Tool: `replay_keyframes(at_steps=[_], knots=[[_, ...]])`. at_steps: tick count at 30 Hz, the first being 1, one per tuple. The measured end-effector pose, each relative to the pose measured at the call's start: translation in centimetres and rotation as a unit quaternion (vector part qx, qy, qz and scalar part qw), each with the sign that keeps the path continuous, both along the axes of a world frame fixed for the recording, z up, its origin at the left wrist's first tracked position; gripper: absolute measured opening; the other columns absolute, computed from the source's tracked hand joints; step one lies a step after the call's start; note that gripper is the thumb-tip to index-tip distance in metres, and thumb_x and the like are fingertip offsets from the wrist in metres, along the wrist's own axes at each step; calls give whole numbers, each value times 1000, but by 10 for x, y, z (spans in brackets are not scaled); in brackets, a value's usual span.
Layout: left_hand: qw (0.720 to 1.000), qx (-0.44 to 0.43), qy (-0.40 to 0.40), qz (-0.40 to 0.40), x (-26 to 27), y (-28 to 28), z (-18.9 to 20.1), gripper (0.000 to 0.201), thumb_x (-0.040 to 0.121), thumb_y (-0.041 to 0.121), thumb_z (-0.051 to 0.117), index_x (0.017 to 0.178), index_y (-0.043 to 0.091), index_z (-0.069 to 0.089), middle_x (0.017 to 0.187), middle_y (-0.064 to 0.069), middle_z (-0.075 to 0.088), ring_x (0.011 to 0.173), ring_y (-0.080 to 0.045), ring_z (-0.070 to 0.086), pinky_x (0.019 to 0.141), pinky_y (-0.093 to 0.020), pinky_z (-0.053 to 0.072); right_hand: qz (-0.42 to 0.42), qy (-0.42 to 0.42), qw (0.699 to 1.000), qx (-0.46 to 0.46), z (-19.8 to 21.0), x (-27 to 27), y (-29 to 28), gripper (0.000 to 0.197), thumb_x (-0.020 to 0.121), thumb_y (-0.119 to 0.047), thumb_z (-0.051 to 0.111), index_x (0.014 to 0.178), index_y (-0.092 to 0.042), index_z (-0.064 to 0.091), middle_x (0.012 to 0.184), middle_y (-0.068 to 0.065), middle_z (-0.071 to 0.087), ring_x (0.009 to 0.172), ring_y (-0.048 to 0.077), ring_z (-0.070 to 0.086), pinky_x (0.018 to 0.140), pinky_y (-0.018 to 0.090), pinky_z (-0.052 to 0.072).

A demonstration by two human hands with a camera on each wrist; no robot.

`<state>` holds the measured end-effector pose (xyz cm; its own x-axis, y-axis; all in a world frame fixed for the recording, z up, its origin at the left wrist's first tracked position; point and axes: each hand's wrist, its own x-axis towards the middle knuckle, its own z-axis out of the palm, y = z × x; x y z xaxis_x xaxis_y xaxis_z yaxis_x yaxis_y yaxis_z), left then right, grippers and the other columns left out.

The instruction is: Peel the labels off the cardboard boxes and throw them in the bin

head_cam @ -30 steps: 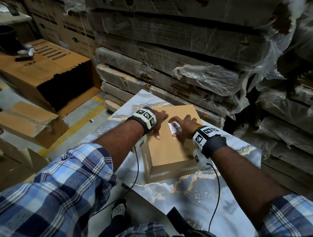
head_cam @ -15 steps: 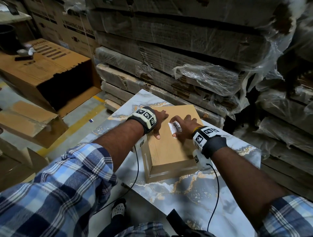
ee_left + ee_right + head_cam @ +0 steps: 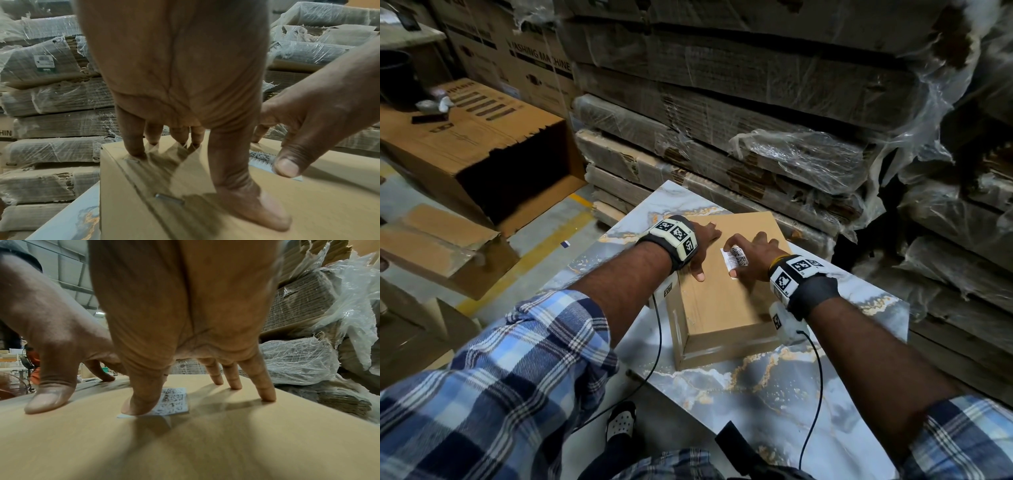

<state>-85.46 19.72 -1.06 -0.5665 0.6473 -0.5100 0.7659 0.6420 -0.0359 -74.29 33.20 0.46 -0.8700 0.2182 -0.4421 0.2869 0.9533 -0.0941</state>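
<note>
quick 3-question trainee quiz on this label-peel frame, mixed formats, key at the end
1. True or false: the label is already fully off the cardboard box.
2. Which hand works at the label? A) left hand B) right hand
3. Fill in: the box sits on a ____-patterned table.

Key: 1 false, most of it lies flat on the box top; 2 B, its thumb is at the label's near edge while the left hand presses on the box; 3 marble.

one closed box (image 3: 726, 294), one label (image 3: 736, 259), two hands.
</note>
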Motion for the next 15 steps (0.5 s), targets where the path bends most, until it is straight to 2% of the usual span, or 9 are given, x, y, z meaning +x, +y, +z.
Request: replay_keyframes(at_steps=[5, 9, 12, 15], knots=[[1000, -5, 2, 3, 1, 1, 0, 131, 61, 49, 90, 158, 26, 4, 167, 3, -1, 148, -35, 24, 113, -56, 31, 3, 0, 1000, 2, 0, 0, -1, 61, 91, -42, 67, 142, -45, 32, 140, 17, 30, 132, 43, 31, 99, 56, 39], [1000, 0, 3, 6, -1, 2, -2, 133, 59, 51, 90, 158, 26, 5, 166, 2, 0, 146, -35, 27, 112, -55, 33, -2, 1, 1000, 0, 0, 0, 0, 57, 90, -43, 68, 137, -42, 36, 138, 16, 32, 130, 41, 33, 98, 54, 40], [1000, 11, 1, 8, -4, 3, -6, 137, 51, 55, 91, 158, 28, 8, 166, 2, 8, 143, -33, 34, 110, -53, 36, -4, 3, 1000, -5, -1, 1, 1, 54, 90, -43, 68, 134, -40, 38, 135, 15, 33, 128, 41, 34, 96, 52, 40], [1000, 23, 6, 11, -7, 2, -13, 142, 42, 59, 90, 156, 29, 11, 165, 1, 17, 140, -32, 40, 109, -50, 39, 1, 6, 1000, -4, -2, 1, 1, 58, 90, -43, 68, 139, -45, 35, 136, 15, 32, 127, 42, 35, 96, 53, 41]])
